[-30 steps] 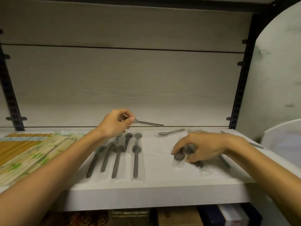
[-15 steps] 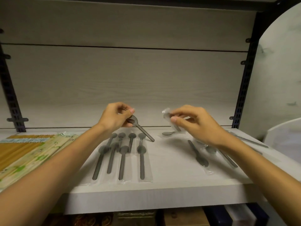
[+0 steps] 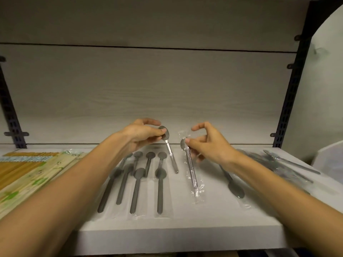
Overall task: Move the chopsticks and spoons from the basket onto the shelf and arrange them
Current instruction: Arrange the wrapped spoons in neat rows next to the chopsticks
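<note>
Your left hand (image 3: 143, 135), just left of the frame's centre, pinches a bare spoon (image 3: 169, 149) by its bowl between thumb and curled fingers; the handle hangs down and to the right, its tip just above the shelf (image 3: 178, 236). Your right hand (image 3: 207, 143), just right of centre, pinches a wrapped spoon (image 3: 190, 164) at the bowl end, with the index finger lifted clear and the other fingers curled around it. That spoon slants down toward the lower right inside its clear wrapper, whose lower end reaches the shelf surface.

Below your left hand, at lower centre, the row of dark spoons (image 3: 137, 180) lies in clear sleeves, handles pointing toward you, bowls toward the back panel, side by side in two staggered ranks. Under your right forearm one more dark spoon (image 3: 234, 188) lies on the shelf with its bowl toward you. At the right edge of the frame a loose pile of wrapped spoons (image 3: 282, 164) lies blurred; you cannot count them. At the left edge the chopstick packs (image 3: 24, 173) lie flat on the shelf, overlapping one another, well apart from both hands. The basket is not in view.
</note>
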